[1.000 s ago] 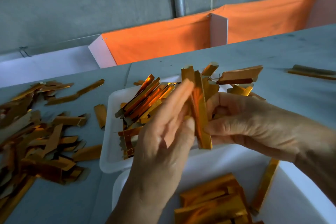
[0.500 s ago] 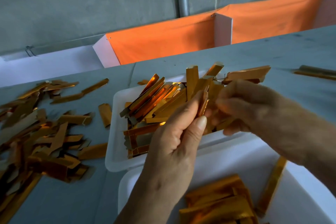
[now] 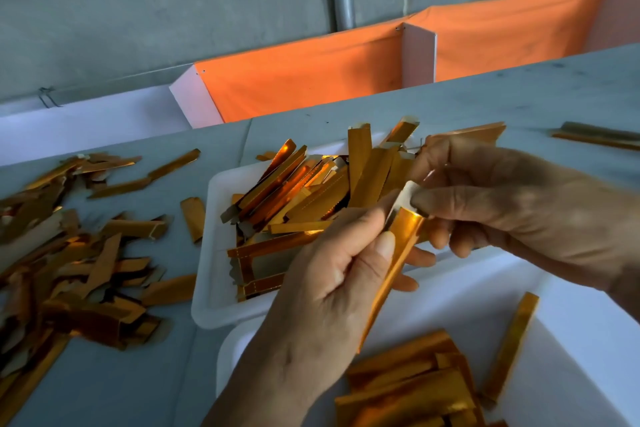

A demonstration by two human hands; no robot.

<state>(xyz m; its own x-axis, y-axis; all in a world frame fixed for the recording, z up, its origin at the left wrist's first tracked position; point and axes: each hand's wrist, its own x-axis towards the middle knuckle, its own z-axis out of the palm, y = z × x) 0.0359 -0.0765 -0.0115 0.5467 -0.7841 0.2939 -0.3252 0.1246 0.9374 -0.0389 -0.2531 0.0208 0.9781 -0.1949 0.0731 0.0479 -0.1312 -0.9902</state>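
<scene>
Strip (image 3: 391, 274) first: it is the gold one held up in the air above the trays, between both hands. Now from big to small. The grey surface (image 3: 519, 97) holds it all. On its left side lies a big pile (image 3: 69, 270) of gold bits. In the middle sits the far tray (image 3: 214, 253), full of loose strips. The near tray (image 3: 571, 340) has a neat stack (image 3: 408, 385) in it. The left hand (image 3: 329, 288) is wrapped round the strip, with its thumb on the shiny side. The right hand (image 3: 519, 211) pinches the white end (image 3: 403, 196) at the top of the strip with its fingertips.

I think the job now is to fold or press that white end. To do it well, the left hand should hold the strip still and not squeeze hard (thin card bends fast). The right hand should pinch close to the end and move it in one straight go, so the fold comes out even. Work over the near tray, so the strip can drop onto the stack when it is done.
</scene>
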